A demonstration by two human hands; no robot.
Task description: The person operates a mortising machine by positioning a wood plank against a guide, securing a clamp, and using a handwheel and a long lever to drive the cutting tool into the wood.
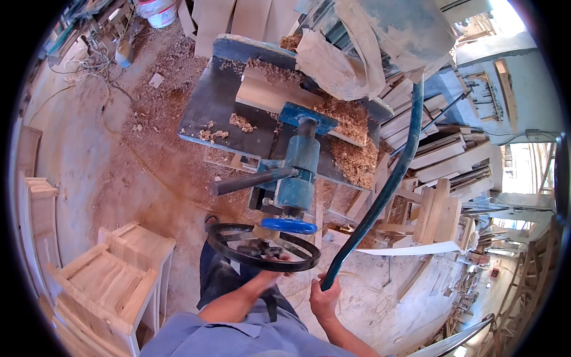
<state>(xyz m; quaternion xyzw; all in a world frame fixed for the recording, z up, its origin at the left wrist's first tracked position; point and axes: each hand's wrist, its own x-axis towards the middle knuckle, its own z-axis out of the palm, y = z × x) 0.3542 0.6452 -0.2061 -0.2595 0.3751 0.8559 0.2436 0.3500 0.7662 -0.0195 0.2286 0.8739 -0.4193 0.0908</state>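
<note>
Gripping the near end of the curved blue-green lever (380, 206) with our right hand (325, 299), we see its long axis run forward-right from those fingers, while our left hand (269, 276) is at the black handwheel (247, 262), its grip too hidden to tell.

Floor (80, 125), upper left corner: white buckets (160, 15), tangled cables (89, 68), one pale scrap (156, 80) lying among scattered shavings (169, 98); at its top edge, pale boards (250, 21) leaning side by side. Lower left corner of same: panelled wooden cabinets (110, 279), light-toned, with slender pieces (43, 211) of like timber just beyond, along the left edge. Right side: planks (443, 156) in an uneven stack, wooden blocks (437, 220) near the right end of a white-edged panel (416, 249), and a light blue wall (532, 89) behind, one upright timber (505, 89) against it.
</note>
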